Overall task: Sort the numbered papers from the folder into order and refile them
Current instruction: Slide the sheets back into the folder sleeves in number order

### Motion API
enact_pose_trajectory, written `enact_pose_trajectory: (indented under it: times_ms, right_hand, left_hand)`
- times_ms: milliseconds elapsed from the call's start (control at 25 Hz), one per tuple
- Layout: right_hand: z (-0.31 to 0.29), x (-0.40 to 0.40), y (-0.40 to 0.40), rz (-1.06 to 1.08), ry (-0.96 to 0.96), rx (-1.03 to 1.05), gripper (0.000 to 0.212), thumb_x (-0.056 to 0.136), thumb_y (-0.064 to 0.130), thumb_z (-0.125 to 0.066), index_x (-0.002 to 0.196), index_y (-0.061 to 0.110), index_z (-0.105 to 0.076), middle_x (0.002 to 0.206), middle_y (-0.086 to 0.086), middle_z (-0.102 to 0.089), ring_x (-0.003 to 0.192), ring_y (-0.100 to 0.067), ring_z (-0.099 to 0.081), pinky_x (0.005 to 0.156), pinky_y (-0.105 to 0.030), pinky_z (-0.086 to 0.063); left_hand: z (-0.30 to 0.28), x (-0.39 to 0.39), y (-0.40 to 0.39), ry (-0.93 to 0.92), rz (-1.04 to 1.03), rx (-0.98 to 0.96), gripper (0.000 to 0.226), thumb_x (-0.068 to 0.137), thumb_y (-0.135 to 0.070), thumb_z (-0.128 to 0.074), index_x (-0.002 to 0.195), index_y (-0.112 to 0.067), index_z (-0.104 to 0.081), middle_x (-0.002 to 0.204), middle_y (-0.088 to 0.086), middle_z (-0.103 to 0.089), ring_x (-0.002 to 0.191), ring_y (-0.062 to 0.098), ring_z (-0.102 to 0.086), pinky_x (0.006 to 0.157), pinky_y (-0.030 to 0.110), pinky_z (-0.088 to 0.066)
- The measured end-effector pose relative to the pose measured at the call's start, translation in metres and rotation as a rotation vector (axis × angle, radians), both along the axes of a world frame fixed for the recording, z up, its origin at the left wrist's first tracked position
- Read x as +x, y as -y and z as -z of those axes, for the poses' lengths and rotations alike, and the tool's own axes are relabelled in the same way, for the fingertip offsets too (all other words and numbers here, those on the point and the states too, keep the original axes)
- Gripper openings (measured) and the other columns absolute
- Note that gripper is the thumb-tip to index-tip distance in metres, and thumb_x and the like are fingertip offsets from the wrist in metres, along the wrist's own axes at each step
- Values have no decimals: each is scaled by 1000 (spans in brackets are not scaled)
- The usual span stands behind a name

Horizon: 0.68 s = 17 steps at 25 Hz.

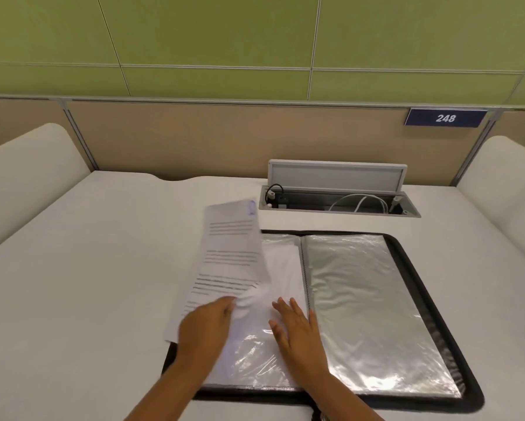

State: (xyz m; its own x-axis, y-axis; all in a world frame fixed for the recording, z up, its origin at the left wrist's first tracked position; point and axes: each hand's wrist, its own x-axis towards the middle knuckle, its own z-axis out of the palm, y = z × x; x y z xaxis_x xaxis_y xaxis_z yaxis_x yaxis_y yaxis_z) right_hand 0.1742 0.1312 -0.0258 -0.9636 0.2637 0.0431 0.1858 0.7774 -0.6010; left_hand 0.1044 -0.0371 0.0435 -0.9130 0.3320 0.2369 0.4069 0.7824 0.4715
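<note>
A black folder (413, 268) with clear plastic sleeves lies open on the white desk. My left hand (206, 326) grips the lower part of a printed paper (227, 256), which is lifted and tilted over the folder's left edge; a blue mark sits at its top right corner. My right hand (297, 332) lies flat with straight fingers on the left sleeve (255, 360), pressing it down. More white paper (282, 268) shows inside that left sleeve. The right sleeve (364, 299) looks shiny and holds no visible print.
An open cable box (340, 202) with a raised lid and white cables sits in the desk behind the folder. A beige partition with a sign reading 248 (445, 118) runs along the back. White rounded dividers (27, 165) flank both sides of the desk.
</note>
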Motion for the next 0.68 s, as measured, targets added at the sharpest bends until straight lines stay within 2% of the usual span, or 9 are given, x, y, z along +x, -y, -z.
enact_pose_trajectory:
  times_ms: [40,120,200,240,320,400,480,560,680]
  right_hand:
    - [-3,0,1,40,-29,-128,97,70,85,11,135,37,-42,145,16,-40,140,2,-18,116,-24,3]
    - [-11,0,-2,161,-39,-508,89,73,88,-5,110,30,-62,118,7,-64,122,-6,-49,113,-28,-25]
    - [-25,0,-18,226,-13,-938,64,84,72,-28,102,24,-67,103,2,-71,100,-12,-65,93,-30,-49]
    - [-29,0,-31,252,-21,-1048,51,90,58,-35,103,21,-68,101,-1,-72,94,-16,-69,86,-32,-54]
    - [-40,-2,-57,309,-34,-1028,30,96,35,-46,103,14,-67,101,-9,-72,90,-23,-70,82,-38,-56]
    - [-40,5,-76,337,-29,-889,18,96,23,-50,100,14,-66,102,-11,-72,85,-24,-70,77,-38,-57]
    - [-45,9,-91,361,1,-868,16,96,19,-51,100,12,-66,98,-8,-72,80,-22,-71,68,-33,-58]
    - [-39,36,-166,419,48,-908,17,95,10,-51,97,11,-67,93,-7,-73,77,-22,-71,60,-29,-57]
    - [-44,46,-196,497,27,-940,19,94,3,-49,92,8,-67,94,-10,-72,81,-26,-69,63,-32,-57]
  left_hand:
    - [3,7,-13,9,73,-44,29,99,-31,-40,115,-28,-64,97,-5,-71,84,13,-64,69,22,-43]
    - [11,22,-35,48,206,-112,32,100,-36,-34,114,-29,-62,97,-8,-69,83,7,-62,66,16,-40]
    - [13,34,-54,49,267,-153,32,100,-38,-32,111,-28,-61,95,-6,-69,82,10,-62,65,20,-40]
    - [14,38,-63,12,302,-157,33,98,-37,-32,106,-27,-62,91,-5,-69,79,12,-64,63,22,-42]
    - [20,40,-74,-36,378,-181,33,96,-36,-33,99,-26,-65,84,-5,-70,73,13,-66,59,24,-46]
    - [22,45,-79,-14,434,-224,32,100,-34,-31,112,-24,-59,101,-4,-68,88,16,-63,72,26,-46]
    - [29,44,-78,58,467,-229,33,101,-34,-29,118,-23,-55,110,-4,-65,96,15,-60,78,24,-43]
    - [39,57,-141,49,476,-239,34,101,-34,-29,116,-23,-56,110,-6,-64,96,11,-59,75,19,-39]
    - [34,49,-136,104,454,-161,28,100,-29,-34,110,-21,-59,108,-7,-62,96,9,-57,76,16,-39]
